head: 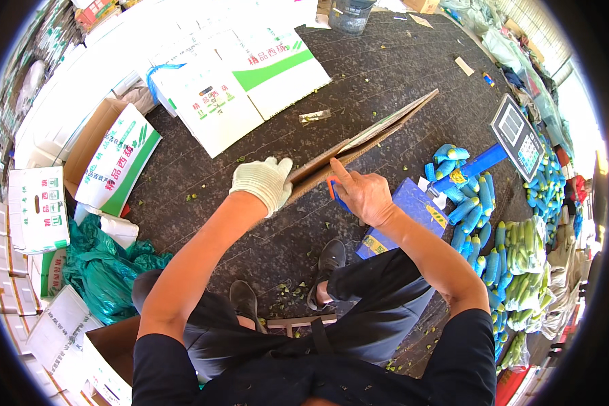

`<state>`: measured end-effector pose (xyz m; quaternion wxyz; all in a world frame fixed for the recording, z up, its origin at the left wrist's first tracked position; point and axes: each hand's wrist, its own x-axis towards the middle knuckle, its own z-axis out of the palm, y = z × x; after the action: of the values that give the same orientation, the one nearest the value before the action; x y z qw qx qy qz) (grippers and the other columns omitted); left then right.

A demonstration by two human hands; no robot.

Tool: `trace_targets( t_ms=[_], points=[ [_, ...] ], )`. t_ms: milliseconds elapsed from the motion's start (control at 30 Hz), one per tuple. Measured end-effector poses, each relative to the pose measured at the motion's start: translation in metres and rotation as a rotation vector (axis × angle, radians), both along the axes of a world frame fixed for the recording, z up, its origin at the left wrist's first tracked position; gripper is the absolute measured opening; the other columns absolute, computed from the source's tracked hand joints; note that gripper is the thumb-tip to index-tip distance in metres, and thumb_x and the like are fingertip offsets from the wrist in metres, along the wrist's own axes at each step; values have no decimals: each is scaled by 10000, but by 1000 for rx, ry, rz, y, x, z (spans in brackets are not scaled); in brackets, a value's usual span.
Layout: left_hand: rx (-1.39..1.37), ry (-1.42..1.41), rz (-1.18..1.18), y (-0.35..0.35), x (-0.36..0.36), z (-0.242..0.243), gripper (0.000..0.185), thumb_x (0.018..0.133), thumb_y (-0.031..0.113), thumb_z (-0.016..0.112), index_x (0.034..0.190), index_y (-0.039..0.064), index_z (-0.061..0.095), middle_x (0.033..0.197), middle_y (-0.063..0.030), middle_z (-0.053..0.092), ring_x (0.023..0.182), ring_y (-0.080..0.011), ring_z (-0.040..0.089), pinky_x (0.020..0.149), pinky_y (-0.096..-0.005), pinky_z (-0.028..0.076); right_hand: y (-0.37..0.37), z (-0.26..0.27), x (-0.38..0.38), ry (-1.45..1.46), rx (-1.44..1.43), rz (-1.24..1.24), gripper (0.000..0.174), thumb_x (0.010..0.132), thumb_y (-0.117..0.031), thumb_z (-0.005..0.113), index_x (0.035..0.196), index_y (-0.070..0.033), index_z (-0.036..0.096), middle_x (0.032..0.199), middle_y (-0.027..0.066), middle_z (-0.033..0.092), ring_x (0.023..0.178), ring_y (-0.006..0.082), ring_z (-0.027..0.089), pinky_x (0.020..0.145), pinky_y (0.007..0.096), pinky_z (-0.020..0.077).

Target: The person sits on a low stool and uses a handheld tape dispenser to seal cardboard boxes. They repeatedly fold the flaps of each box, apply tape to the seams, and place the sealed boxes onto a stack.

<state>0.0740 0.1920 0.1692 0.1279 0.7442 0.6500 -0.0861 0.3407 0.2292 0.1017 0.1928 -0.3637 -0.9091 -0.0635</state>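
Note:
A folded cardboard carton [365,142] is held edge-up over the dark floor, slanting up to the right. My left hand [263,183], in a cream knitted glove, grips its near left end. My bare right hand [361,195] is at the carton's near side, its index finger extended against the board. The other fingers curl around an orange and blue tool [335,192], mostly hidden by the hand; its kind cannot be told. Just right of that hand stands a blue platform scale [411,213] with a tilted display head [517,137].
Flattened white and green cartons [279,76] lie ahead. An open carton [116,157] and green plastic bags [106,269] are at left. Zucchini in blue net sleeves [472,203] and bagged zucchini [525,243] are piled at right. A dark bucket [351,15] stands far ahead.

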Motion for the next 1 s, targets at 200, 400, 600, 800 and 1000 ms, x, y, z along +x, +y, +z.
trace_targets(
  t_ms=[200,400,600,800,1000],
  points=[
    [-105,15,39,13,-5,-2,451,1087,410,551,1150,44,805,1056,-191,800,984,-354,780,892,-480,616,11,5,12,55,-393,-241,328,911,-281,786,1215,-202,692,895,182,766,857,409,751,729,505,599],
    [14,-126,382,5,-63,13,561,1015,483,557,1091,-27,777,1012,-298,760,945,-454,751,924,-506,583,-1,35,42,76,-251,-224,218,909,-303,803,1057,-189,691,803,170,742,807,405,745,701,534,588],
    [230,-54,772,-68,-159,17,466,954,374,567,1065,-17,796,1107,-304,739,1089,-451,726,964,-514,566,-82,72,29,112,-353,-231,282,881,-332,848,1020,-143,691,757,174,722,764,421,731,632,521,559],
    [25,127,996,-121,-108,-8,317,944,251,649,1132,53,809,1214,-238,768,1156,-388,749,993,-459,595,-154,61,-14,-97,-539,30,355,910,-420,798,1107,-152,674,675,152,678,723,398,726,644,512,558],
    [103,127,827,-113,-103,-37,413,947,204,659,1293,-11,589,1260,-244,723,1103,-387,762,953,-460,611,-141,64,-7,-40,-610,119,353,905,-357,813,1148,-128,696,723,171,709,747,408,723,674,524,555]
  ],
)
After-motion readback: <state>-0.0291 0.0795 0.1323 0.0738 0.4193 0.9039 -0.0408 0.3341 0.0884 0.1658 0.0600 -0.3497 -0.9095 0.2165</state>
